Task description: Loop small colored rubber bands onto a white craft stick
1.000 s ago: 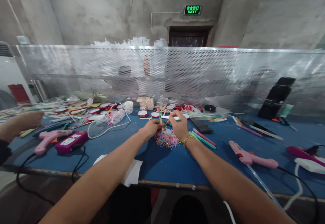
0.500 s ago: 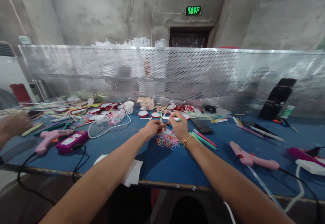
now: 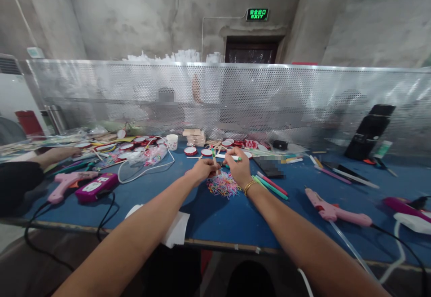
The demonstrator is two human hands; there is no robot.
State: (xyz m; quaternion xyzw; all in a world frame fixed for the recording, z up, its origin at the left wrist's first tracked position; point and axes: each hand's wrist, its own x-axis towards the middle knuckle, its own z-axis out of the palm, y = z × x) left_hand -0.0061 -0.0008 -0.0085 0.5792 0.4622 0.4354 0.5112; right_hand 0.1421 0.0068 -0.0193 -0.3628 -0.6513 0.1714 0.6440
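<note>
1. A thin wooden stick (image 3: 213,155) stands nearly upright at the centre of the frame, pinched at its lower end by the left hand (image 3: 202,170), whose grip is clenched around it.
2. The right hand (image 3: 237,166), just beside the left, has its grip closed on a green-and-white marker (image 3: 232,157) that lies level, its tip pointing toward the stick.
3. A gold bracelet (image 3: 248,185) sits on the right wrist.
4. Directly below both hands a heap of small coloured rubber bands (image 3: 222,185) lies on the blue worktop (image 3: 235,218).
5. Just right of the heap lie pink and green pens (image 3: 271,185), and near them a dark phone (image 3: 269,166).
6. A pink glue gun (image 3: 335,210) rests at centre right, its cable trailing to the lower right.
7. At centre left lie a second pink glue gun (image 3: 65,183) and a magenta box (image 3: 96,187).
8. A folded white cloth (image 3: 175,228) hangs over the worktop's near edge.
9. At the left edge another person's hand (image 3: 57,154) rests among red-and-white round lids (image 3: 126,146).
</note>
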